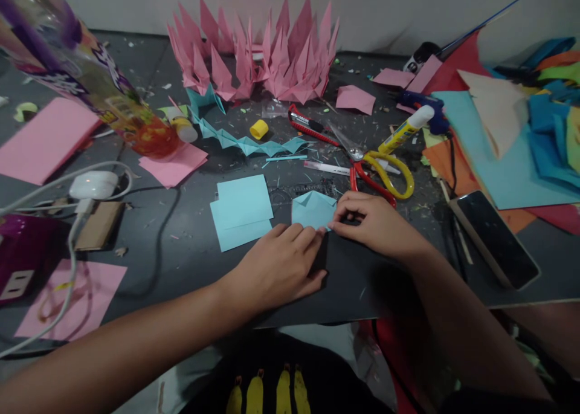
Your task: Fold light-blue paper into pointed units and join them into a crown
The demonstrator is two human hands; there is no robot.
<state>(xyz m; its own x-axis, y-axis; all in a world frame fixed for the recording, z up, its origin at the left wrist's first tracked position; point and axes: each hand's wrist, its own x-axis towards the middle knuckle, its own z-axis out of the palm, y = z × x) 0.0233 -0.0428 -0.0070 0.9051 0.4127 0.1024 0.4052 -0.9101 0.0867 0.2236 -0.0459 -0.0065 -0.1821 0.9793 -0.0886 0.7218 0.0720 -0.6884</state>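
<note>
A small light blue paper (312, 210) with its top corners folded in lies on the dark table in front of me. My left hand (281, 260) rests over its lower edge, fingers lying on it and thumb spread apart on the table. At the paper's right corner, my right hand (374, 223) has thumb and index finger pinched together on the edge. Left of it are light blue paper squares (244, 205), overlapping. Beyond runs a folded light blue paper strip (247, 145) with a zigzag edge.
Scissors (356, 154), a red box cutter (312, 126) and a glue stick (405, 130) lie beyond my right hand. Pink folded-paper points (254, 63) stand at the back. A bottle (113, 93) and charger cable (72, 281) are left; a phone (496, 239) is right.
</note>
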